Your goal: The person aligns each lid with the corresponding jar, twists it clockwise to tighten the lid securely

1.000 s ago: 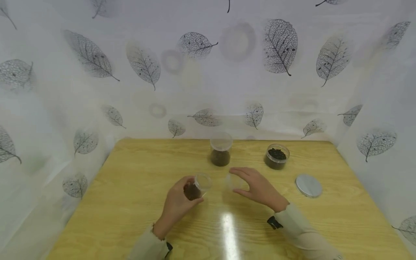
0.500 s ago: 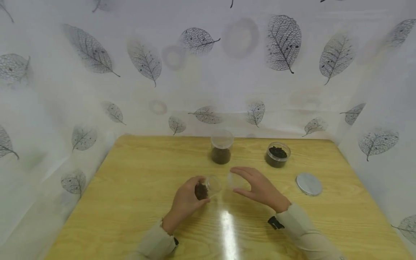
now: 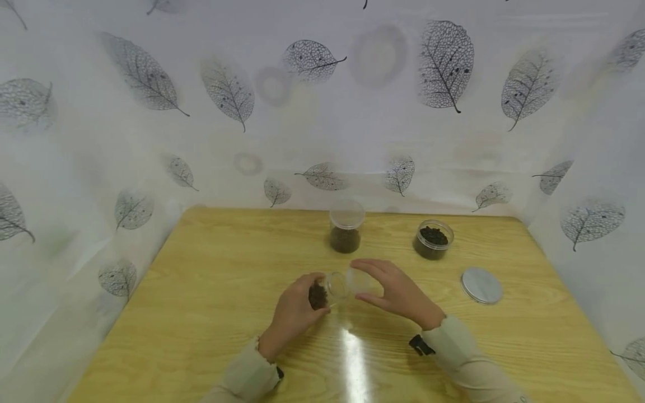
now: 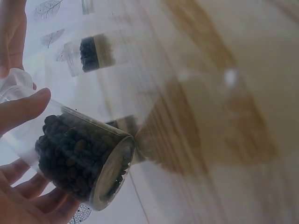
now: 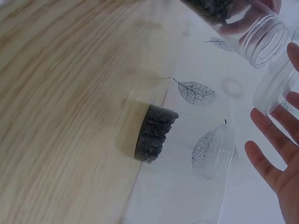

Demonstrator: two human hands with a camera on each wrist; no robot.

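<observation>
My left hand (image 3: 294, 310) grips a clear plastic jar (image 4: 79, 158) partly filled with dark beans. The jar is tilted, its open threaded mouth (image 5: 268, 42) facing right towards the other hand. Between thumb and fingers, my right hand (image 3: 395, 291) holds a clear round lid (image 5: 275, 86) on edge, close beside that mouth. In the left wrist view, the left thumb lies along one side of the jar and the fingers along the other; its base points away from the palm.
Behind the hands stands a lidded clear jar (image 3: 345, 238) with dark contents. A low uncovered tub (image 3: 432, 240) of dark pieces stands at the back right, with a silver round lid (image 3: 481, 285) flat on the wooden table (image 3: 227, 252) nearer me. Leaf-patterned sheeting surrounds the table.
My left hand has moved right with the jar, bringing its mouth close to the lid. My right hand has shifted slightly left, still holding the lid. The view has tilted a little.
</observation>
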